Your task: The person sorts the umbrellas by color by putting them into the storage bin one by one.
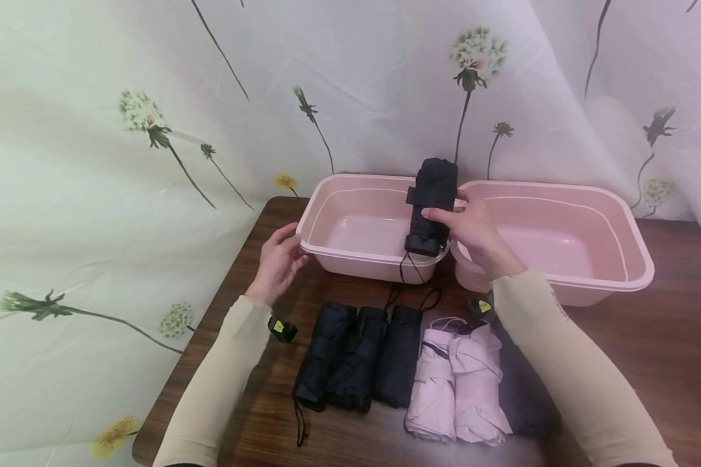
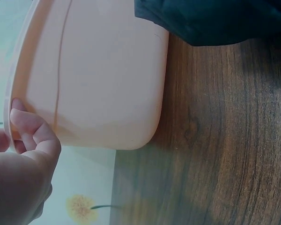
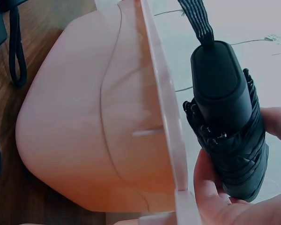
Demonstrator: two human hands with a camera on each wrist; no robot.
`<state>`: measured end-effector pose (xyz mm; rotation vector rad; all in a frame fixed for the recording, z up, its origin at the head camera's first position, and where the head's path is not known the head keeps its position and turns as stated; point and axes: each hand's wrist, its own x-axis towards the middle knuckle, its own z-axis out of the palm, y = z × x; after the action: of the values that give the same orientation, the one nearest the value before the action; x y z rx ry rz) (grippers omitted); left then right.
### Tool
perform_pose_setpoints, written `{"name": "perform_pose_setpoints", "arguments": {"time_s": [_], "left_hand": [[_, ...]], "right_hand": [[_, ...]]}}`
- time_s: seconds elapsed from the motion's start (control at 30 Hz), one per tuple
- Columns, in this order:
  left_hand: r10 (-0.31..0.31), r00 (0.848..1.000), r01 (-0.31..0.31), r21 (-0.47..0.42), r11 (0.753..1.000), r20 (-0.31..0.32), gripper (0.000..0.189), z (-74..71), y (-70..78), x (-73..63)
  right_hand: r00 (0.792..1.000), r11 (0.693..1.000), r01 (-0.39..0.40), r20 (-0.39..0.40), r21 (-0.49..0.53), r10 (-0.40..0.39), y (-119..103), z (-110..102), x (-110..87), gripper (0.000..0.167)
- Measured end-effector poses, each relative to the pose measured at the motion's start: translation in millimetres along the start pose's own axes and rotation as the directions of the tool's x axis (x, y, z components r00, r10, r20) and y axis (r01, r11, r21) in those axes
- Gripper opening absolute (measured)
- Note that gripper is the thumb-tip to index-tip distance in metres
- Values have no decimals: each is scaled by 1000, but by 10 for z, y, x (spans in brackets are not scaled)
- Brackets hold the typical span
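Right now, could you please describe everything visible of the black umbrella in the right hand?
The black umbrella is folded, its fabric wrapped up, a small flap sticking out. Its handle looks like smooth plastic and carries a striped wrist strap. The right hand grips it, handle end lower in the head view, over the right end of the left pink basin; contact with the basin is unclear.

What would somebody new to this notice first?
Likely the black folded umbrella in the right hand, held up at the right end of the left pink basin, whose left end the left hand grips. Then the two pink folded umbrellas, lying beside black umbrellas on the wooden table.
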<state>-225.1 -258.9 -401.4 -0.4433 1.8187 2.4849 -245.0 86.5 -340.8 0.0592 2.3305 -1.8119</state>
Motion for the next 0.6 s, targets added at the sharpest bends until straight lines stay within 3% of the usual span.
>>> {"name": "perform_pose_setpoints", "arguments": {"time_s": [0.2,0.4,0.6], "left_hand": [[-3,1000,3,8,1000,-6,46,16,0,-5],[-4,1000,4,41,999,-9,45,24,1,0],[3,1000,-2,49,999,-23,44,27,6,19]], "right_hand": [[1000,1000,8,3,17,-8,3,0,-17,87],[996,991,77,-45,-108,-82,-53,-85,-123,85],[988,972,147,-28,-184,-155,-107,-226,-304,83]]}}
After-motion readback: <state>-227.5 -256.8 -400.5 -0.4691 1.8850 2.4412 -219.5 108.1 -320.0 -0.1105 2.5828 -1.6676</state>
